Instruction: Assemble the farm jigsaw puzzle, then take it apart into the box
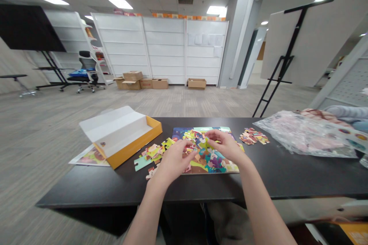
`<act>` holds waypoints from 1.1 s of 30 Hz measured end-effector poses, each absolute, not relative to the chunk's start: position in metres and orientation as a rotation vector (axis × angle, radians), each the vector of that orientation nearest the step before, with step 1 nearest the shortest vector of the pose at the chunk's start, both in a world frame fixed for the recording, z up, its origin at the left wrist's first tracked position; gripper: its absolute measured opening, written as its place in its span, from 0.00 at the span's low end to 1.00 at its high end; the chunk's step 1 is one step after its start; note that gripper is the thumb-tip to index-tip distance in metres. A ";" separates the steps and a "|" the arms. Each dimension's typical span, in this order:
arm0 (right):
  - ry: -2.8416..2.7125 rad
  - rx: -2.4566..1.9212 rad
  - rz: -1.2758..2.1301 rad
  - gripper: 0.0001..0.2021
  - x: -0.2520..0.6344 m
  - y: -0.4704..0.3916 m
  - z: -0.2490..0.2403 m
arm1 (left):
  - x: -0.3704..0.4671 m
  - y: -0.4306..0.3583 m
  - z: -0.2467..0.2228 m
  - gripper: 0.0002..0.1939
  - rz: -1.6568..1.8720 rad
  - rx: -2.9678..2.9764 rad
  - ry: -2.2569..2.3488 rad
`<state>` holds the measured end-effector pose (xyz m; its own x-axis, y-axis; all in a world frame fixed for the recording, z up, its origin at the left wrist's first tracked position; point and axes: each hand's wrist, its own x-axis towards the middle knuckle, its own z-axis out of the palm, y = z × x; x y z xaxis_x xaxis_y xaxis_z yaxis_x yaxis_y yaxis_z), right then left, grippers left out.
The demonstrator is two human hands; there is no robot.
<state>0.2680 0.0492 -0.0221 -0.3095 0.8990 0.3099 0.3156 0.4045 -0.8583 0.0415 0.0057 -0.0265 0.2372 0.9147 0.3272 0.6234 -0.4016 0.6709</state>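
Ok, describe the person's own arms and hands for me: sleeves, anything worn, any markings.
Both forearms are bare as far as the bottom edge of the picture: no sleeve or cuff shows. The left hand and the right hand wear no gloves, and no watch, bracelet or band sits on either wrist. No ring can be made out on the fingers, though they are small in the picture. No markings show.

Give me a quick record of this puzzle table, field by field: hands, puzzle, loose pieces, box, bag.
left hand: over the puzzle's left edge, fingers on a piece
right hand: over the puzzle, pinching a yellow-green piece
puzzle: partly assembled, flat on the dark table
loose pieces: one pile left, one pile right
box: open, yellow, at left
plastic bag: crumpled, at right
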 end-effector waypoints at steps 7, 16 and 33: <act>-1.777 -0.905 1.153 0.17 0.255 0.038 -0.013 | 0.055 0.006 -0.021 0.12 1.107 1.814 1.160; -1.137 -1.167 0.651 0.17 0.299 0.056 -0.012 | 0.043 0.017 -0.021 0.15 1.514 1.494 1.248; -2.149 -1.717 0.225 0.13 0.295 0.061 -0.051 | 0.041 0.012 -0.011 0.22 1.596 1.168 1.112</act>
<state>0.2946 0.0607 -0.0508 -0.1818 0.9644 0.1922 0.9036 0.2409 -0.3543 0.0412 0.0119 -0.0112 -0.2074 0.9533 0.2194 -0.1242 -0.2482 0.9607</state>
